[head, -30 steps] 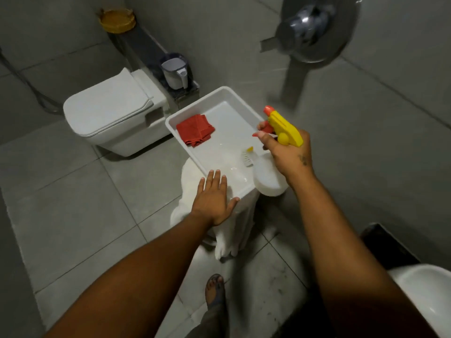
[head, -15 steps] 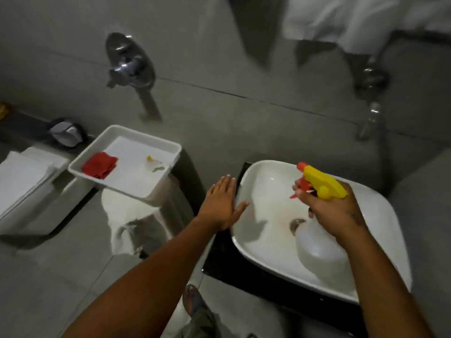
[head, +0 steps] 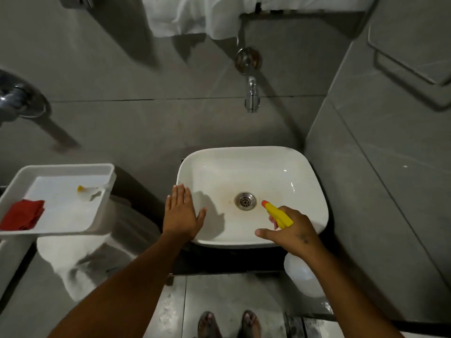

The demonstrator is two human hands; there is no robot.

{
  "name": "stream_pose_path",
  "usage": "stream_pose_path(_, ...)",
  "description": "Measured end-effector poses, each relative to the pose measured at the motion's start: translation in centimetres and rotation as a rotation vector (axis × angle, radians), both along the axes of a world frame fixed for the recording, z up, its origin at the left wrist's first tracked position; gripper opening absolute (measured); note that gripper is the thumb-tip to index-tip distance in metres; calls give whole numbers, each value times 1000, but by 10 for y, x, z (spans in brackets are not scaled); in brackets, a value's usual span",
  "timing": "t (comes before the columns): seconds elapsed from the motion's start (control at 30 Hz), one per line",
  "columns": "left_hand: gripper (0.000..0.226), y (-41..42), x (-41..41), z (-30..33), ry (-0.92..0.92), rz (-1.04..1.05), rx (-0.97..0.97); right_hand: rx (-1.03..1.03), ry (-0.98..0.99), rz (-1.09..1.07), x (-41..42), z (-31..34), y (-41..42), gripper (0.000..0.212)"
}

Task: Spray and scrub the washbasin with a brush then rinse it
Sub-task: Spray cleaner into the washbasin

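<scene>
The white washbasin [head: 253, 164] sits against the grey wall, with a brownish stain around its metal drain [head: 245, 201]. My right hand [head: 295, 234] grips a spray bottle [head: 301, 276] by its yellow head; the orange nozzle points at the drain, and the white body hangs below the basin's front rim. My left hand [head: 181, 213] lies flat, fingers apart, on the basin's left rim. A small white brush [head: 89, 192] with a yellow tip lies in the white tray [head: 97, 217] at the left.
A red cloth [head: 23, 214] lies in the tray, which rests on a white-draped stand [head: 78, 262]. A chrome tap [head: 251, 97] juts from the wall above the basin. White towels [head: 185, 15] hang higher up. A grey wall closes the right side. My feet [head: 229, 324] are below.
The view swung from the tray to the washbasin. My right hand carried the spray bottle over the basin and lowered it at the front rim; my left hand settled on the basin's left rim.
</scene>
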State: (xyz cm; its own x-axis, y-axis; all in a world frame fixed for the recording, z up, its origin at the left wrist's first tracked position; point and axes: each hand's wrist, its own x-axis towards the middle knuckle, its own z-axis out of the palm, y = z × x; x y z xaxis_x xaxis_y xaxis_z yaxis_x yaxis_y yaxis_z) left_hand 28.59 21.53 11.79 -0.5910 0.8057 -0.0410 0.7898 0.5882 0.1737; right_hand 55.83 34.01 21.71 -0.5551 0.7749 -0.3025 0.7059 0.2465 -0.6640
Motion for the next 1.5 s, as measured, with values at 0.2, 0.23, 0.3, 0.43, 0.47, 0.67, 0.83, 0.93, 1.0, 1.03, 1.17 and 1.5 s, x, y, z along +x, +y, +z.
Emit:
stream_pose_path(0.2,88,-2,0,-1,-36,5,24,56,-122,-104,-21,-8,-20,55)
stream_pose_path(0.23,88,-2,0,-2,-40,7,27,53,-114,-129,-23,-10,-24,52)
stream_pose_path(0.3,88,-3,0,-3,-43,11,45,52,-93,-142,-27,-14,-30,52)
stream_pose_path(0.43,87,-3,-1,-5,-72,17,62,77,-109,-69,-40,-13,-37,51)
stream_pose_path(0.47,86,-3,-1,-5,-80,18,69,89,-117,-60,-44,-13,-39,53)
stream_pose_path(0.67,84,-2,-1,-6,-103,21,96,128,-145,-71,-60,-20,-46,56)
stream_pose_path(0.83,85,-2,-3,-9,-115,27,101,204,-137,-59,-68,-23,-46,54)
stream_pose_path(0.93,86,-2,-4,-11,-114,27,99,167,-103,-101,-71,-27,-46,61)
stream_pose_path(1.0,86,-2,-5,-12,-112,28,94,166,-114,-20,-73,-28,-46,70)
stream_pose_path(1.03,86,-2,-5,-12,-110,29,93,176,-114,0,-73,-27,-46,71)
stream_pose_path(1.17,85,-2,-4,-10,-119,28,95,215,-142,-22,-71,-27,-47,60)
stream_pose_path(1.5,84,-3,-2,-3,-130,30,92,125,-112,-156,-66,-28,-55,55)
